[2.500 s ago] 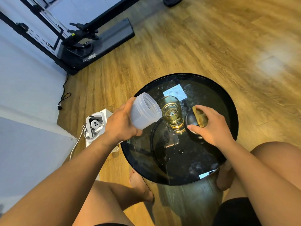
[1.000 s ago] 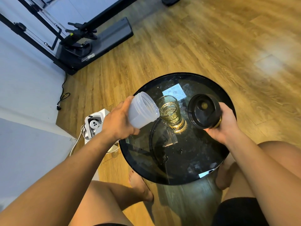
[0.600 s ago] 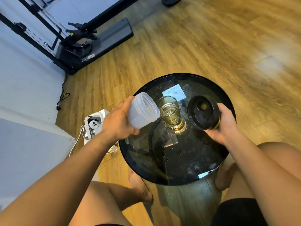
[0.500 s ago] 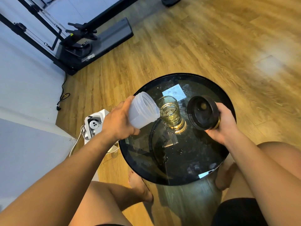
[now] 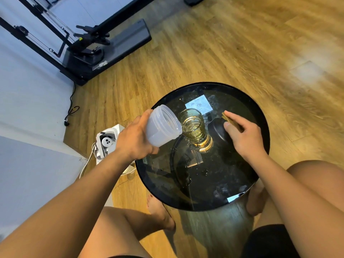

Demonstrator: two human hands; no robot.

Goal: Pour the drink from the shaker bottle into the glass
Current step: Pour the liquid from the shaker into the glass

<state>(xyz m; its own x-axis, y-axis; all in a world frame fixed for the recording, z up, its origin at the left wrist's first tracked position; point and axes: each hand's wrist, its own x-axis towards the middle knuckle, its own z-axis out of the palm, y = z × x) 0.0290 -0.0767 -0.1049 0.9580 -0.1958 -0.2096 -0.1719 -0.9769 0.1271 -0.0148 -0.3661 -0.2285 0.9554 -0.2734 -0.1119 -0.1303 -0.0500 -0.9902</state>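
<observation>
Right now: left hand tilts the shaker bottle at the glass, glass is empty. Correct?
Not empty. The head view shows the glass holding yellow drink. The left hand does tilt the shaker bottle at it.

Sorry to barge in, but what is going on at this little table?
A seated person's left hand tilts a translucent shaker bottle, its mouth at the rim of the glass. The glass stands on the round black table, part-filled with yellowish drink. The bottle looks nearly empty. The right hand holds the black lid on the table beside the glass.
</observation>
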